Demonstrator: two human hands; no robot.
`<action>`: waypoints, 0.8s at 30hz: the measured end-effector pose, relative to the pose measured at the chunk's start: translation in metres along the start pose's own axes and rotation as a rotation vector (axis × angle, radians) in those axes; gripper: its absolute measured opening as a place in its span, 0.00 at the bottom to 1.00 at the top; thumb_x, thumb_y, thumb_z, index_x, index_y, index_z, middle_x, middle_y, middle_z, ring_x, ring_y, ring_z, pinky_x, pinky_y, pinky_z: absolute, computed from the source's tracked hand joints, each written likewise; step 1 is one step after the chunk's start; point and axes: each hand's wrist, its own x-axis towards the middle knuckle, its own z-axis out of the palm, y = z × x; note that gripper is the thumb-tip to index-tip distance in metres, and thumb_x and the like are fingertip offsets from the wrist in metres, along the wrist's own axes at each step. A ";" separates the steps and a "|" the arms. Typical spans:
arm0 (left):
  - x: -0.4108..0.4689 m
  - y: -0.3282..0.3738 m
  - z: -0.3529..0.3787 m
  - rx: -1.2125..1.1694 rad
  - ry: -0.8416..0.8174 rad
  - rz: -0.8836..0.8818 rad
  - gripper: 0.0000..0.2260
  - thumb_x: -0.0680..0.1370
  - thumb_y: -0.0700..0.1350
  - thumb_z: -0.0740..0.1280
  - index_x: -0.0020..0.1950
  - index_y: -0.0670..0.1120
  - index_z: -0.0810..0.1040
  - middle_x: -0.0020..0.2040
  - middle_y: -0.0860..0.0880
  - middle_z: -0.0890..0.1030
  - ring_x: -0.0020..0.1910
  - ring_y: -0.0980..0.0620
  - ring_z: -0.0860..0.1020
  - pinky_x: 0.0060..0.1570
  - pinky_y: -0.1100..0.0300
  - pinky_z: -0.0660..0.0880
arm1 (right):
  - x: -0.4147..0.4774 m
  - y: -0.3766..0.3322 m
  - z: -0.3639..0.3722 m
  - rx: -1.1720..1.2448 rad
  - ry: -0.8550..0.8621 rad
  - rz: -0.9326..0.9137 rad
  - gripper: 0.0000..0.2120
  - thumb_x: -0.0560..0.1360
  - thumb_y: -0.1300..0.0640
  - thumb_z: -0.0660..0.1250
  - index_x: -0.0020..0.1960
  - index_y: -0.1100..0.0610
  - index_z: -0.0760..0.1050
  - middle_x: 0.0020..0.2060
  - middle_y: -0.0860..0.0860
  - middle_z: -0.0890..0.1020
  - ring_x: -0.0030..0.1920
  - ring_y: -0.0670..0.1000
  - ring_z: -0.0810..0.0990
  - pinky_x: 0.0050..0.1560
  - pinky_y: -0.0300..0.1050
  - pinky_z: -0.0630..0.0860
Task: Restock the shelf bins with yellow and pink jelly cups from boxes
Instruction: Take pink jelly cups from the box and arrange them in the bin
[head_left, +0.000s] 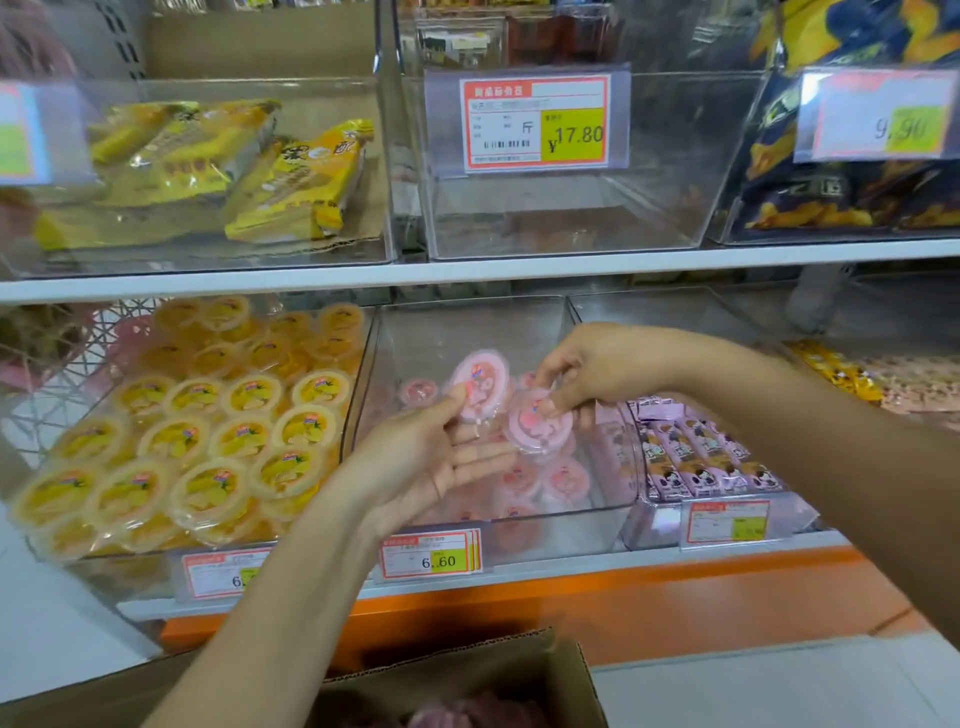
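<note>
Two round pink jelly cups (480, 382) w/ printed lids, over clear bin (467, 327).

Pink jelly cups (540, 423), yellow jelly cups (176, 441), orange shelf edge (571, 603)

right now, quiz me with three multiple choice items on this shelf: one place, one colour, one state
1. The yellow cup bin stands where from the pink cup bin?
A) to its left B) to its right C) one shelf above
2. The left hand and right hand each hold a jelly cup of what colour?
A) yellow B) purple C) pink
3. The cardboard box below is
A) taped shut B) open C) flattened

Answers: 1 A, both bins share the lower shelf, yellow on the left; 2 C, both held cups have pink lids; 3 B, its flaps stand apart with something pink showing inside.
</note>
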 end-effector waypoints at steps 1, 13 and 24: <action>0.006 0.000 -0.003 0.040 -0.001 -0.035 0.15 0.82 0.45 0.55 0.62 0.36 0.71 0.51 0.34 0.80 0.41 0.42 0.83 0.38 0.53 0.82 | 0.008 0.001 -0.002 -0.060 -0.040 0.020 0.11 0.75 0.59 0.70 0.55 0.62 0.78 0.22 0.46 0.78 0.24 0.41 0.76 0.32 0.38 0.67; 0.058 -0.027 -0.029 0.330 -0.033 -0.488 0.23 0.83 0.48 0.49 0.66 0.30 0.66 0.50 0.35 0.81 0.50 0.40 0.81 0.46 0.60 0.78 | 0.072 0.017 0.047 -0.520 -0.554 0.499 0.22 0.79 0.62 0.61 0.72 0.62 0.65 0.33 0.51 0.76 0.21 0.43 0.75 0.26 0.33 0.75; 0.071 -0.033 -0.036 0.324 -0.009 -0.513 0.25 0.83 0.48 0.47 0.62 0.28 0.70 0.59 0.33 0.77 0.66 0.38 0.71 0.49 0.58 0.72 | 0.064 0.014 0.056 -0.630 -0.476 0.506 0.16 0.78 0.61 0.64 0.65 0.65 0.73 0.25 0.49 0.82 0.26 0.44 0.77 0.44 0.42 0.76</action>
